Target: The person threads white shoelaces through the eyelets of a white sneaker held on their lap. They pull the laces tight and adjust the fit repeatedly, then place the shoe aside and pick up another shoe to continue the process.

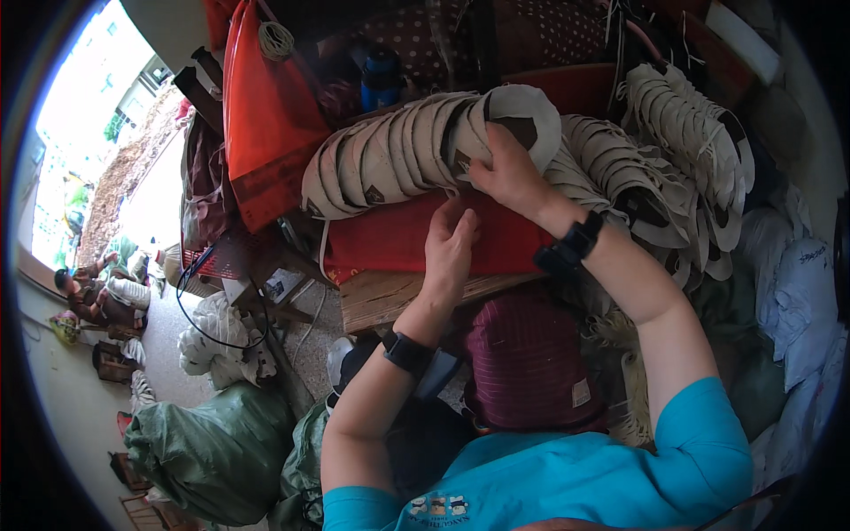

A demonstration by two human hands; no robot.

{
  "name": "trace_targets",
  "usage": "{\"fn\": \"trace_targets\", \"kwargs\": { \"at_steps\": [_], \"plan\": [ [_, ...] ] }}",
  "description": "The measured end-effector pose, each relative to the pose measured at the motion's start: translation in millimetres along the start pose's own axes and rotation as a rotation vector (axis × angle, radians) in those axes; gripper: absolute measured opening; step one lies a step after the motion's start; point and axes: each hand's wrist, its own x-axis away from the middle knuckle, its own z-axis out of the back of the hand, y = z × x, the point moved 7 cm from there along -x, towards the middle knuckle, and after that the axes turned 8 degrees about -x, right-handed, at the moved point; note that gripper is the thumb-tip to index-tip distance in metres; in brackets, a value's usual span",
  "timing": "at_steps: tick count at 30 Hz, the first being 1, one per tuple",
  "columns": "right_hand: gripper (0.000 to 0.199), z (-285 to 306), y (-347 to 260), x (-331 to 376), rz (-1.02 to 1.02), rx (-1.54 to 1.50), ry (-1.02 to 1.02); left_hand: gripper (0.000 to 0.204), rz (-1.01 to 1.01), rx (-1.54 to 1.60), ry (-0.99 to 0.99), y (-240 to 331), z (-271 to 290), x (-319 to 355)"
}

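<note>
A long curved stack of flat beige fabric pieces [390,159] lies on a red cloth [398,239] over a wooden board [381,301]. My right hand [505,173] presses against the end piece of that stack, fingers curled on its dark patch. My left hand [450,248] rests flat on the red cloth just below the stack, fingers together, holding nothing. Both wrists wear black bands. More beige pieces [682,150] are piled to the right.
An orange-red bag [266,115] hangs at upper left beside a blue bottle [381,75]. A maroon cloth bundle [527,363] sits near my lap. Green sacks [212,451] and white bundles [217,341] lie on the floor at left. Pale sacks [797,292] stand at right.
</note>
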Motion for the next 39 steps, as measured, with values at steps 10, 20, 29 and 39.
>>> {"fn": "trace_targets", "kwargs": {
  "at_steps": [10, 20, 29, 39],
  "plan": [
    [0.037, 18, 9, -10, -0.043, -0.262, 0.223, 0.032, 0.040, -0.043, -0.107, -1, -7, 10],
    [0.042, -12, 20, 1, 0.019, -0.185, -0.185, 0.035, 0.042, -0.142, -0.216, -9, -35, -29],
    [0.022, 42, 51, 20, -0.032, 0.158, -0.278, 0.065, -0.071, -0.561, -0.202, 11, -61, -44],
    [0.015, 64, -1, 60, -0.186, 0.069, -0.307, 0.066, -0.192, -0.503, -0.199, -12, -59, -71]
  ]
}}
